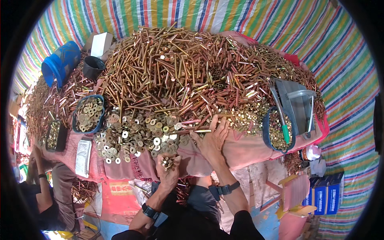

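Near the cloth's front edge, my left hand is closed around a bundle of brass-coloured bolts, their ends pointing up. To its right, my right hand lies palm down with fingers stretched out, the fingertips reaching the edge of a spread of small nuts. A single bolt lies by its thumb; whether they touch I cannot tell. Flat washers are scattered in front of and left of my left hand. Beyond both hands rises a large heap of long metal bolts and tubes.
A blue-rimmed tub of washers and a dark box of nuts stand left. At right are a nut-filled tub, a green-handled tool and a grey scoop. A blue bucket lies far left. Another person's arm shows at left.
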The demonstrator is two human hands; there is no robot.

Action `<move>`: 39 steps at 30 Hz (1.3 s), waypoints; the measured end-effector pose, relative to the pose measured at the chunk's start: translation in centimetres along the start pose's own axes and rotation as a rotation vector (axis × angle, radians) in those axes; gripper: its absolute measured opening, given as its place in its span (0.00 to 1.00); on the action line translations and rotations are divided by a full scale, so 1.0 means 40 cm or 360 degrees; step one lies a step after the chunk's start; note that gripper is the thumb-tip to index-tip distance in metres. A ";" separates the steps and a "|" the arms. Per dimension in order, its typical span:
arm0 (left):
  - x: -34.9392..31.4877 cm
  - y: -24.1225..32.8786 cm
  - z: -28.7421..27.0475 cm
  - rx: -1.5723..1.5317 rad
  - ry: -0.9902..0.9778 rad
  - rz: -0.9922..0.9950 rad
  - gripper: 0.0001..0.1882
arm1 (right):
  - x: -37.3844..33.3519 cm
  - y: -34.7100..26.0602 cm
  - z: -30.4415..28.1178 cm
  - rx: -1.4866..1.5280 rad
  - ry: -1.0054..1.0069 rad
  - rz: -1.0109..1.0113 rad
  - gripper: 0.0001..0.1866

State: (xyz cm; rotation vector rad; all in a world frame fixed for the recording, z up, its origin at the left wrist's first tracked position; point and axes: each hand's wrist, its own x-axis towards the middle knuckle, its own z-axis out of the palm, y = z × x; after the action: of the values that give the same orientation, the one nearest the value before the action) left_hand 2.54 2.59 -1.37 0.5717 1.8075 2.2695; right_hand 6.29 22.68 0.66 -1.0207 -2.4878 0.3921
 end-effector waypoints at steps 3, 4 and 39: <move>0.000 0.003 -0.003 0.0017 -0.0006 -0.0002 0.20 | 0.037 -0.041 0.011 -0.0079 0.0123 -0.0077 0.67; 0.002 0.004 -0.004 0.0057 0.0003 0.0026 0.22 | 0.048 -0.052 0.009 -0.0078 0.0123 -0.0095 0.67; -0.006 0.047 -0.019 -0.0157 0.0073 0.0012 0.07 | -0.048 -0.094 -0.067 0.0031 -0.0287 -0.0891 0.10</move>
State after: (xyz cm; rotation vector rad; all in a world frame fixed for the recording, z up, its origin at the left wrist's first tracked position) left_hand 2.63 1.39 0.26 0.5146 1.7041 2.3800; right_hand 6.56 18.95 4.00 -0.2565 -2.7793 0.3369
